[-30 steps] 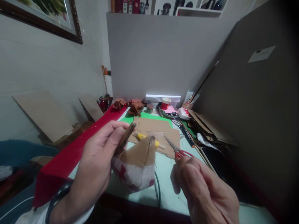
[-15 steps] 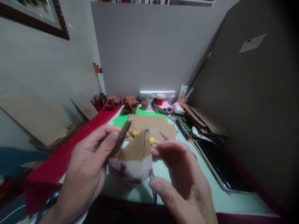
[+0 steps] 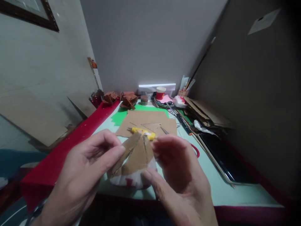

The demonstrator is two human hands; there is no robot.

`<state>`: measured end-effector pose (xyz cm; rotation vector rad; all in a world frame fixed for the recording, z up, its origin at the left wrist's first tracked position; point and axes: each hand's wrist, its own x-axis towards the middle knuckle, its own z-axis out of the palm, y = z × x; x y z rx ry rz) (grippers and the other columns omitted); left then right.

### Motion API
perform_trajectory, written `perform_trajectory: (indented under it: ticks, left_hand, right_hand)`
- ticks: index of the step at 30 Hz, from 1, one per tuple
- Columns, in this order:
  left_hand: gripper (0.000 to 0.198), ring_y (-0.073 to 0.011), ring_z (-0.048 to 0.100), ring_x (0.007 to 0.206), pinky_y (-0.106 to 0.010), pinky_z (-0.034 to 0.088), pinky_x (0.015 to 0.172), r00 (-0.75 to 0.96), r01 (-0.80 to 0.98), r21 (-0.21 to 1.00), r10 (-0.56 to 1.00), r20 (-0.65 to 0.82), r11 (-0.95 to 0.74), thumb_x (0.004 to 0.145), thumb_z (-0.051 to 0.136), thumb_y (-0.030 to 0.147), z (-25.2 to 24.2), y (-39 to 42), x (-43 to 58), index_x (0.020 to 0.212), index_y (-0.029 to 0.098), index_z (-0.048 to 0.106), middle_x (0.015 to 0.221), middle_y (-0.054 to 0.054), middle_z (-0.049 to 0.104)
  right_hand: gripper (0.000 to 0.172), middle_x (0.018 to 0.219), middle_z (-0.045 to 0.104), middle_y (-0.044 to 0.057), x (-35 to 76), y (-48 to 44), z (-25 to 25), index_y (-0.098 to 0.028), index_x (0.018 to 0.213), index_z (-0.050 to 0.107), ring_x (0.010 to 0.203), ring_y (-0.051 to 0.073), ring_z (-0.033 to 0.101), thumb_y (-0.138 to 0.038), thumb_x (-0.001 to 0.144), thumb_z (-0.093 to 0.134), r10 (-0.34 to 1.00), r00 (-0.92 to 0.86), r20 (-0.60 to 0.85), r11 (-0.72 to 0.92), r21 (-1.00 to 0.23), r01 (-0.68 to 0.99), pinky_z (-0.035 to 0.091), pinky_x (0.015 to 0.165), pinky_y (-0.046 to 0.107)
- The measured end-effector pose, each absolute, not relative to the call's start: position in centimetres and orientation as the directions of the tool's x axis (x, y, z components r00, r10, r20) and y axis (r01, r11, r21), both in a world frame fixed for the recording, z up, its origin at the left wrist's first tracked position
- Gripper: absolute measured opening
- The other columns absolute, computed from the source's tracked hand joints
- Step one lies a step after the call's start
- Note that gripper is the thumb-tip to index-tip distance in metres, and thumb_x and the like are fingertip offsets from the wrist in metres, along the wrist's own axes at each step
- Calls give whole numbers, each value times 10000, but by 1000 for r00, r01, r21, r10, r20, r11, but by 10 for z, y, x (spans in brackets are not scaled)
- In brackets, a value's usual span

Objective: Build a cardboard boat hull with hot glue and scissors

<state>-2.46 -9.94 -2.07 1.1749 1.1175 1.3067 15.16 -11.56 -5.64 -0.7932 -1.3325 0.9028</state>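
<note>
Between my hands is a small cardboard model, its brown panels rising to a point and its lower part covered in white paper with red patches. The thumb and fingers of my left hand pinch the left cardboard panel, where a narrow slit shows between it and the front panel. My right hand curves round the right side, thumb on the white-covered lower part and fingers behind. Just beyond the model's tip lies a yellow tool with a thin dark end, partly hidden by the cardboard.
Flat cardboard lies on green paper. Brown cardboard models, a jar and a red paper cup stand at the back. On the right are a black marker, stacked cardboard and a dark-screened tablet.
The left cardboard panel has tilted inward against the front panel, almost closing the gap at the tip. My right thumb has come up onto the model's side. The view has shifted slightly.
</note>
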Motion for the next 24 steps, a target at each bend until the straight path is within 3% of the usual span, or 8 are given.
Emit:
perform_trajectory:
  ticks: [7, 11, 14, 19, 21, 24]
  left_hand:
    - [283, -111, 460, 588, -161, 418, 503, -149, -67, 996, 988, 46, -57, 702, 851, 446, -18, -102, -14, 659, 253, 648, 646, 48, 549]
    - [291, -135, 480, 611, -196, 390, 481, -164, 25, 991, 977, 137, -135, 690, 858, 459, -21, -104, -12, 635, 259, 654, 678, 29, 568]
    - [287, -128, 528, 615, -177, 430, 503, -170, -28, 990, 977, 132, -139, 657, 886, 497, -26, -107, -12, 677, 293, 685, 738, 40, 613]
    - [358, -135, 592, 591, -157, 489, 506, -139, -52, 987, 980, 143, -152, 540, 921, 584, -35, -107, -17, 707, 329, 734, 666, 48, 645]
    - [353, -133, 610, 576, -155, 500, 506, -56, -47, 989, 989, 135, -137, 538, 929, 563, -37, -106, -21, 739, 341, 743, 659, 50, 664]
    - [356, -141, 626, 593, -157, 505, 520, 28, -68, 996, 998, 51, -49, 519, 943, 544, -36, -106, -23, 733, 340, 745, 665, 45, 698]
  right_hand:
    - [480, 1173, 664, -10, 149, -116, -54, -375, 1211, 579, 1135, 146, 665, -61, 867, 695, 917, -45, 396, 382, -905, -186, 575, 971, 206]
    - [444, 1143, 654, 4, 150, -118, -54, -372, 1185, 593, 1093, 177, 680, -69, 872, 677, 936, -36, 351, 334, -913, -234, 621, 807, 204]
    - [445, 1152, 656, 2, 153, -119, -55, -380, 1175, 605, 1120, 173, 677, -62, 872, 678, 934, -37, 356, 338, -912, -232, 612, 785, 179]
    - [350, 1153, 655, 31, 152, -124, -48, -341, 1157, 592, 1121, 224, 671, -128, 890, 667, 964, -57, 259, 233, -932, -279, 591, 685, 222]
    - [323, 1125, 646, 18, 148, -127, -43, -331, 1119, 606, 1118, 224, 660, -157, 864, 699, 980, -28, 195, 174, -927, -333, 575, 721, 245]
    - [295, 1056, 627, -7, 142, -130, -36, -320, 1059, 618, 1065, 205, 652, -202, 823, 750, 993, 16, 116, 113, -918, -380, 557, 899, 310]
